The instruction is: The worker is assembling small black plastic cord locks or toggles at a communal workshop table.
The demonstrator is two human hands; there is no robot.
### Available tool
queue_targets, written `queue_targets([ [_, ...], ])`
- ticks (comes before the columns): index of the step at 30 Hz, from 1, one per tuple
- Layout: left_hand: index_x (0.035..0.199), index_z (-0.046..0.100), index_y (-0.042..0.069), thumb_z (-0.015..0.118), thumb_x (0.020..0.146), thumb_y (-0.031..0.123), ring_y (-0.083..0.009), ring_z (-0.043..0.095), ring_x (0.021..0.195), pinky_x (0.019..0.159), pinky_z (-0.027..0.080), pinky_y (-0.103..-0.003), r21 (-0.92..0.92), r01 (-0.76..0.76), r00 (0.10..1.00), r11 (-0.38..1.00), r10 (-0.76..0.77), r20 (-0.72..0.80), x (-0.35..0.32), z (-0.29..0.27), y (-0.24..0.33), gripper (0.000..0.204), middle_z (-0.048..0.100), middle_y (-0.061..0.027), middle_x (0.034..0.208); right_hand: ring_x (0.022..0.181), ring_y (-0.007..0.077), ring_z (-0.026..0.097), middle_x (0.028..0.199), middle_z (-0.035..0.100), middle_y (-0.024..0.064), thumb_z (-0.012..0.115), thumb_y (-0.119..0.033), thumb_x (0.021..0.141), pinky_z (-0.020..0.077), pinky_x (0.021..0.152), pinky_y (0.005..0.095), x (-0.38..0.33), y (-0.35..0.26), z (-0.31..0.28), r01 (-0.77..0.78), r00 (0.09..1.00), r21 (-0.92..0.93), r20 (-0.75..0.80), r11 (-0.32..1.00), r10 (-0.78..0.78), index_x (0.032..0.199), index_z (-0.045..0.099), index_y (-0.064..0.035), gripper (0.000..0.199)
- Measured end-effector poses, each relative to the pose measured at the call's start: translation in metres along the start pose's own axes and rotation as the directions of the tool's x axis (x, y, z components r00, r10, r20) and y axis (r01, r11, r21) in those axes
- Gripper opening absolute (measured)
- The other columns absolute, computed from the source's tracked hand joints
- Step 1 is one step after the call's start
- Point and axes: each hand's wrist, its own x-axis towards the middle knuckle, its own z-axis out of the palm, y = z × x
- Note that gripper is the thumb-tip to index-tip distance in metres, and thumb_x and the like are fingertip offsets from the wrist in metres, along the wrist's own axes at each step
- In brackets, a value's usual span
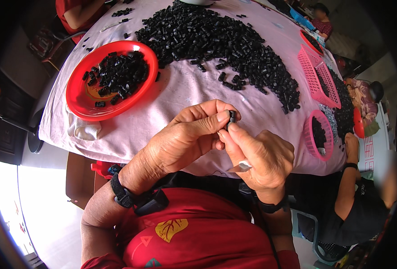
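Between the thumb and fingertips of my left hand (185, 127) is a small black cylindrical piece (231, 118), pinched above the near part of the cloth. My right hand (266, 157) meets it from the right, thumb and forefinger closed against the lower end of the piece. Out of the right hand's curled fingers sticks a small blade (235, 169) with a white wrapped part, pointing left; the rest of it is hidden in the hand. A large heap of similar black pieces (216, 45) lies beyond my hands, and more fill part of a red plate (79, 96) at left.
A pink cloth (180, 85) covers the table. At right stand a pink rectangular basket (313, 80) and a round pink basket (308, 139) holding black pieces. A white cloth item (84, 127) lies under the plate's near edge. Another person (355, 193) sits close on the right.
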Motion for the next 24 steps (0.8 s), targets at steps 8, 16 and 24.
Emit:
queue_targets([
  [8,0.113,0.054,0.003,0.058,0.093,0.021,-0.0117,0.057,0.091,0.082,0.048,-0.026,-0.012,-0.037,0.994,0.999,0.038,0.101,0.002,-0.004,0.003,0.027,0.059,-0.0027,0.099,0.043,0.0130,0.052,0.056,0.056,0.0033,0.084,-0.029,0.071,0.0412,0.040,0.0274,0.009,-0.005,-0.008,-0.292,0.953,0.091,0.110,0.952,0.282,0.074,0.057,-0.0073,0.035],
  [16,0.113,0.056,0.003,0.054,0.097,0.025,-0.0082,0.057,0.081,0.075,0.048,-0.023,0.070,0.005,0.998,0.998,-0.009,0.061,-0.002,0.005,0.006,0.027,0.062,-0.0043,0.098,0.046,0.0140,0.058,0.060,0.062,0.0074,0.080,-0.048,0.068,0.0454,0.042,0.0266,0.011,-0.002,-0.008,-0.585,0.781,0.100,0.338,0.805,0.525,0.071,0.055,-0.0038,0.051],
  [24,0.111,0.057,0.005,0.054,0.097,0.027,-0.0054,0.055,0.078,0.069,0.043,-0.019,0.156,0.001,0.998,0.988,-0.011,0.061,0.000,0.002,0.004,0.027,0.063,-0.0015,0.095,0.048,0.0200,0.062,0.058,0.062,0.0090,0.079,-0.049,0.069,0.0466,0.043,0.0298,0.010,-0.003,-0.010,-0.551,0.785,0.029,0.355,0.834,0.507,0.070,0.054,-0.0042,0.052],
])
